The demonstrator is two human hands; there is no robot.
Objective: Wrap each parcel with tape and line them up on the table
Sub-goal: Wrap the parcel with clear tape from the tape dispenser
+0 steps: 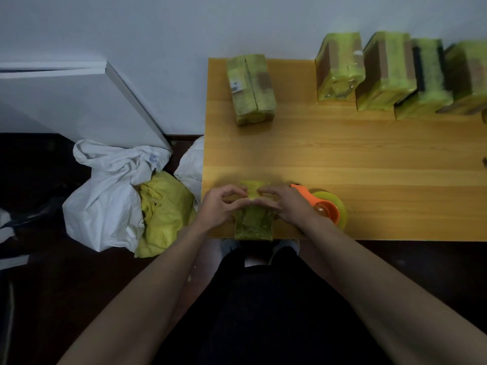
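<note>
We noted the orange-brown wooden table [342, 159] had a smooth, faintly satin grain. The four upright cardboard parcels [340, 67] showed matt brown board under glossy, crinkled yellow-green tape. The flat-lying taped parcel [250, 88] looked duller and bore a paper label. The orange plastic tape dispenser [320, 204] appeared smooth. The white plastic bags [105, 196] lay soft and creased.

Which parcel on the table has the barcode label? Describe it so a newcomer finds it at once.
Start at the wooden table and go to its far left corner by the wall. A yellow-green taped parcel lies there flat and alone, apart from the row of parcels to its right. Only it shows a white barcode label on its left edge.
</note>
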